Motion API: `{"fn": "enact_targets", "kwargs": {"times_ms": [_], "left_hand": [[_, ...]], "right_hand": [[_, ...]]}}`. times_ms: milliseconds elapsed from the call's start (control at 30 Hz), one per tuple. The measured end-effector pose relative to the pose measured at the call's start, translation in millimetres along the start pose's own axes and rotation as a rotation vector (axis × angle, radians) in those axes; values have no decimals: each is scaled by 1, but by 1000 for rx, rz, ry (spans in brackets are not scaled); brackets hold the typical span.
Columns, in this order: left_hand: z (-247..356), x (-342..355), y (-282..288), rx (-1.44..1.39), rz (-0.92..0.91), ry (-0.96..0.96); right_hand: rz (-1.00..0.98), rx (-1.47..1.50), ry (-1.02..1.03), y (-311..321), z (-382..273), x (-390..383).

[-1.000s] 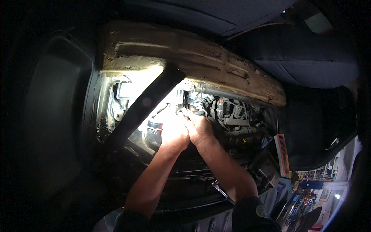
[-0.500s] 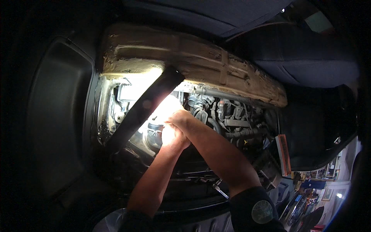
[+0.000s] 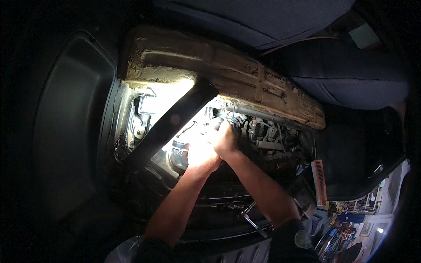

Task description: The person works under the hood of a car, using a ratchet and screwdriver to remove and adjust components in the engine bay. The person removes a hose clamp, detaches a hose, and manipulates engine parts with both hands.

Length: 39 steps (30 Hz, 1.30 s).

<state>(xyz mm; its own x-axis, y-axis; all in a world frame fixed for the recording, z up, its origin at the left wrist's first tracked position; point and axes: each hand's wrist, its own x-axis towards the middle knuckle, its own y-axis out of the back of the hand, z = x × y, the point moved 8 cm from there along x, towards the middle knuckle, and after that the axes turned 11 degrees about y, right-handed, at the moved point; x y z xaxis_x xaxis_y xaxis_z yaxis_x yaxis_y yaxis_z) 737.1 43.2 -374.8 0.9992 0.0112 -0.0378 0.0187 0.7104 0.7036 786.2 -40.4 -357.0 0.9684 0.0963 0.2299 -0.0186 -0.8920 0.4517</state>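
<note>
My left hand (image 3: 202,154) is curled low inside the opened engine compartment, beside a black rounded housing (image 3: 176,163), washed out by bright light. Just above it and touching it, my right hand (image 3: 224,138) has closed fingers at a dark hose fitting (image 3: 237,119); what either hand grips is hidden or lost in the glare. A dark bar (image 3: 171,118) lies diagonally over the left of the compartment, with strong light shining beneath it. More engine parts (image 3: 269,142) show to the right of my hands.
A tan padded panel (image 3: 206,61) borders the opening's far side. Dark seats (image 3: 342,76) lie beyond, a black trim panel (image 3: 70,122) at left. An orange-framed air filter (image 3: 319,182) stands at right, a ratchet (image 3: 252,221) lies below. A cluttered workshop (image 3: 359,223) shows through the doorway.
Half a second ago my right hand reached leftward over my left hand; it has moved back right to the fitting, near where it was a second ago. The view has shifted slightly.
</note>
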Motion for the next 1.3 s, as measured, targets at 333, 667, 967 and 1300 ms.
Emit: {"fn": "enact_targets", "kwargs": {"times_ms": [333,667,967,1300], "left_hand": [[4,-2,7,-32,-28,26],[2,0,4,82,-37,56],[3,-7,0,135,-111,18],[2,-2,15,145,77,56]], "right_hand": [[-882,-956,397,-99,-4,36],[317,330,-406,14,30,-34],[-724,-530,150,-78,11,27],[632,756,-654,19,33,-65]]}}
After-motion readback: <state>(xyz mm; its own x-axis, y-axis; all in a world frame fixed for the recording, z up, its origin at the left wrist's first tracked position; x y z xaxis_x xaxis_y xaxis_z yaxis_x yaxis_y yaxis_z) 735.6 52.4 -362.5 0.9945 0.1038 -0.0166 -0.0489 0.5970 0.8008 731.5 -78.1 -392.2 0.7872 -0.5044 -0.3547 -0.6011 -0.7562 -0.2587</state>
